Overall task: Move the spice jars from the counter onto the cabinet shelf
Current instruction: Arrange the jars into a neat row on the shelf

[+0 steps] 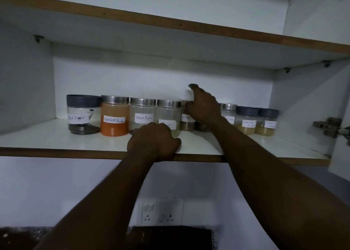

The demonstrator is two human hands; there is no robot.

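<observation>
Spice jars (114,117) were lined up at the back of the cabinet shelf (246,147). Right hand (203,107) was curled round the lid of a steel-lidded jar (187,123), which stood between the Fennel jar (167,113) and the Cloves jar (228,115). Left hand (154,141) was rested on the shelf's front edge, fingers curled; whether that edge was gripped could not be told.

You have a bare strip of shelf (56,140) in front of the row of jars (114,117), with a small gap at each end. The jars stand packed side by side. The upper shelf (170,22) caps the room above their lids, and a hinge (325,126) juts from the right wall.
</observation>
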